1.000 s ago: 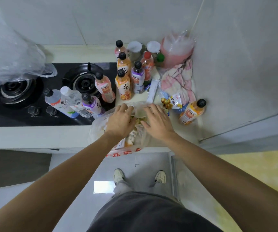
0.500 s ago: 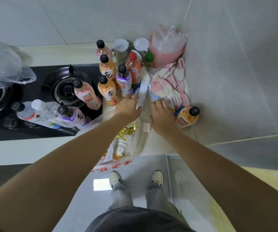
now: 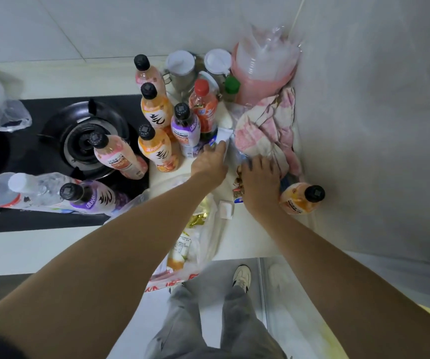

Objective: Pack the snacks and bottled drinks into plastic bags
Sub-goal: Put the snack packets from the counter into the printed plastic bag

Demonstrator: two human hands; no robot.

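A clear plastic bag (image 3: 195, 244) with snack packets inside lies on the white counter's front edge. My left hand (image 3: 210, 161) is closed around a white snack packet (image 3: 223, 137) just right of the standing bottles. My right hand (image 3: 259, 182) rests flat, fingers spread, on a blue and yellow snack bag (image 3: 238, 183) beside the pink cloth. Several drink bottles stand behind, among them an orange one (image 3: 156, 149), a purple one (image 3: 185, 128) and a red-capped one (image 3: 203, 107). Another orange bottle (image 3: 302, 196) lies right of my right hand.
A black gas stove (image 3: 84, 141) fills the left, with a pink bottle (image 3: 118, 156), a purple bottle (image 3: 92, 198) and water bottles (image 3: 22, 190) on it. A pink checked cloth (image 3: 265, 130), a pink bag (image 3: 263, 68) and two jars (image 3: 180, 66) fill the back corner. Wall close on the right.
Both hands left the bag's opening and reached back over the counter. The left hand has closed on the white packet; the right has settled on the snack bag by the cloth.
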